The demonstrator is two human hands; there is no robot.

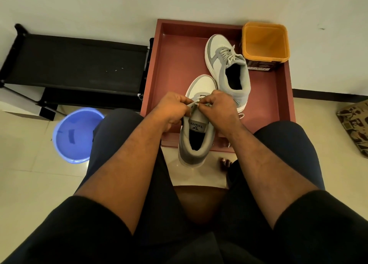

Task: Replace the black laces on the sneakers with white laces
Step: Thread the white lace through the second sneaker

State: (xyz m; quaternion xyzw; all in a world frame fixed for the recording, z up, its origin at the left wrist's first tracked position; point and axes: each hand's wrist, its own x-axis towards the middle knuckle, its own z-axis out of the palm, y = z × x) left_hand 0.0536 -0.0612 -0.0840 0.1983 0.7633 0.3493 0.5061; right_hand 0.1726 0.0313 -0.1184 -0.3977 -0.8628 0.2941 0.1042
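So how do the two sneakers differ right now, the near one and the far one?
The near sneaker has both hands, left hand and right hand, pinching a white lace over its tongue; the far sneaker lies untouched, already laced. The near one's heel overhangs the red tray; the far one sits wholly inside. Both are grey and white.

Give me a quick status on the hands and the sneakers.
Left hand and right hand pinching white lace over near sneaker. Far sneaker already laced white. Nothing obstructing.

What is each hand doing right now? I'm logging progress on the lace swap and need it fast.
Left hand: pinching the white lace over the near sneaker.
Right hand: pinching the same lace's end, close beside the left.
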